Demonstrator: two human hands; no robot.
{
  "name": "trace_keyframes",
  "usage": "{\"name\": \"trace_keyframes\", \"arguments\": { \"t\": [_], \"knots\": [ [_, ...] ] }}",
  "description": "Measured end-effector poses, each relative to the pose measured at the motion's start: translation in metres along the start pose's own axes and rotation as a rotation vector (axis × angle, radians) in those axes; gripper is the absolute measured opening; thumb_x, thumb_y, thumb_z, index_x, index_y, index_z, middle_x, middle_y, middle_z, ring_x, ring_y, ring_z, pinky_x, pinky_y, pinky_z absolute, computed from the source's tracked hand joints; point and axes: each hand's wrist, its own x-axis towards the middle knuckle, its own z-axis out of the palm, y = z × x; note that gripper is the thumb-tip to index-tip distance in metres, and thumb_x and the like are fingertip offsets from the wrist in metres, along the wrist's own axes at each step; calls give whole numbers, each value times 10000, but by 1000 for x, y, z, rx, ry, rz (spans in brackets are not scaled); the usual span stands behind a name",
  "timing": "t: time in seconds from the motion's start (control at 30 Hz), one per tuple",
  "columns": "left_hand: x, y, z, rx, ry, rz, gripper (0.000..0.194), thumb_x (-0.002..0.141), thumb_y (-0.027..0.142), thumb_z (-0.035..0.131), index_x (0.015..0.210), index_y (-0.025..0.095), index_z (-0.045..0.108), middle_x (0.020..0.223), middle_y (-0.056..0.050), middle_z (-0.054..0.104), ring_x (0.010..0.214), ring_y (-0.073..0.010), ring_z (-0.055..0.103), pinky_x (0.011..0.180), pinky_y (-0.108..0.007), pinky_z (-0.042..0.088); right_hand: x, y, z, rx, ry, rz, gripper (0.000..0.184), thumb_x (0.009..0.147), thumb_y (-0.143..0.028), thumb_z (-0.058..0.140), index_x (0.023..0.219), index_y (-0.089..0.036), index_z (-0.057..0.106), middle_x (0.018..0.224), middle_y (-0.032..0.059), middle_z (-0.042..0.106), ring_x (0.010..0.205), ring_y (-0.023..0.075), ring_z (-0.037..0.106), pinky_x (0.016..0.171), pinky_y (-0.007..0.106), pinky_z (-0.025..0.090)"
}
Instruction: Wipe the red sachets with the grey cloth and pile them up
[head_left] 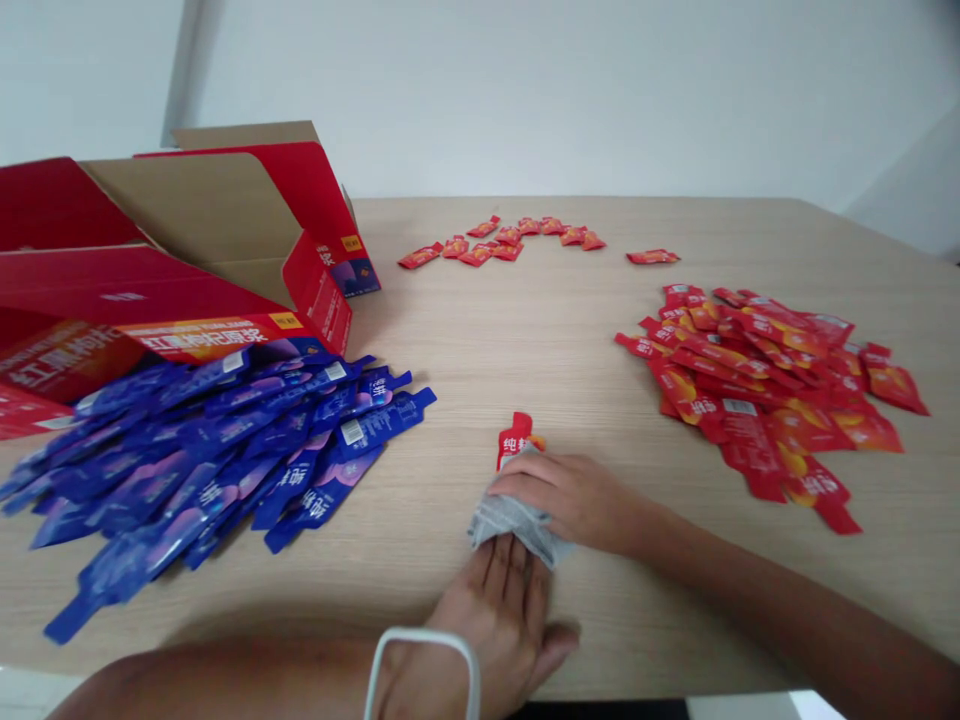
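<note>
A red pouch (514,437) with a narrow spout end lies on the table in front of me, its lower part covered by a grey cloth (501,518). My right hand (574,495) reaches in from the right and presses the cloth down on the pouch, fingers bent over it. Coming from below, my left hand (495,610) lies palm down, fingers stretched forward and thumb out to the side. Its fingertips disappear beneath the cloth, so what they touch is hidden. A pale band circles the left wrist.
Blue pouches (247,440) are heaped on the left, against open red cardboard boxes (315,295). A pile of red pouches (750,370) lies on the right. Farther back, several red pouches (508,236) form a loose arc, with a single red pouch (652,257) apart.
</note>
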Motion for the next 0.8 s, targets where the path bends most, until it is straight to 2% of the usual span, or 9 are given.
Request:
{"name": "trace_keyframes", "arguments": {
  "t": [0.1, 0.23, 0.3, 0.37, 0.47, 0.53, 0.6, 0.7, 0.8],
  "knots": [
    [0, -2, 1, -17, 21, 3, 661, 1013, 569, 428, 1383, 37, 560, 1327, -269, 628, 1284, -376, 600, 1060, -480, 501, 19, 25, -5, -28, 10, 92, 423, 964, -148, 543, 1371, -261, 563, 1331, 64, 623, 1201, 208, 607, 981, 344, 515],
    [3, -7, -4, 16, 44, 59, 665, 1029, 560, 393, 1363, 10, 564, 1307, -274, 639, 1255, -343, 631, 1034, -435, 516, 41, 55, -31, -183, 90, 234, 353, 983, -196, 554, 1331, -225, 602, 1326, 101, 587, 1116, 237, 642, 883, 353, 556],
    [4, -9, -5, 50, 78, 75, 671, 1032, 566, 368, 1312, 1, 597, 1257, -272, 671, 1203, -337, 665, 1011, -422, 522, 41, 48, -37, -216, 165, 245, 358, 983, -230, 571, 1339, -229, 599, 1341, 112, 553, 1105, 236, 642, 856, 338, 563],
    [5, -9, -5, 76, 97, 83, 682, 1032, 577, 358, 1287, -4, 608, 1227, -272, 687, 1175, -334, 680, 1010, -422, 511, 32, 30, -31, -183, 189, 196, 381, 976, -268, 592, 1357, -255, 587, 1325, 105, 548, 1092, 220, 641, 852, 319, 564],
    [5, -8, -5, 84, 73, 96, 660, 1032, 580, 373, 1212, 4, 639, 1154, -255, 723, 1112, -337, 704, 1017, -447, 483, 16, 6, -10, -130, 72, 16, 372, 961, -278, 604, 1334, -274, 597, 1274, 82, 590, 1027, 203, 652, 826, 312, 570],
    [5, -8, -5, 80, 78, 92, 657, 1028, 585, 386, 1180, 2, 650, 1132, -248, 731, 1094, -338, 709, 1020, -449, 473, 15, 7, 0, -119, 14, -41, 354, 958, -264, 608, 1312, -262, 607, 1265, 76, 606, 1009, 201, 656, 830, 321, 571],
    [5, -9, -6, 83, 101, 86, 678, 1023, 596, 393, 1214, -7, 637, 1162, -251, 721, 1125, -336, 697, 1024, -434, 468, 23, 21, -1, -127, 30, 33, 346, 959, -242, 609, 1304, -263, 609, 1273, 72, 603, 1021, 200, 659, 835, 321, 570],
    [5, -11, -5, 96, 129, 98, 691, 1021, 597, 399, 1259, -15, 614, 1193, -249, 711, 1166, -329, 680, 1032, -415, 461, 41, 41, -18, -195, 110, 215, 324, 981, -223, 577, 1303, -248, 602, 1285, 87, 594, 1043, 215, 660, 816, 324, 574],
    [5, -12, -4, 102, 136, 111, 700, 1022, 603, 393, 1266, -17, 608, 1196, -249, 710, 1168, -328, 678, 1043, -417, 453, 42, 33, -27, -194, 218, 246, 321, 1004, -267, 550, 1320, -213, 566, 1287, 111, 589, 1110, 235, 641, 835, 333, 576]
  ]
}}
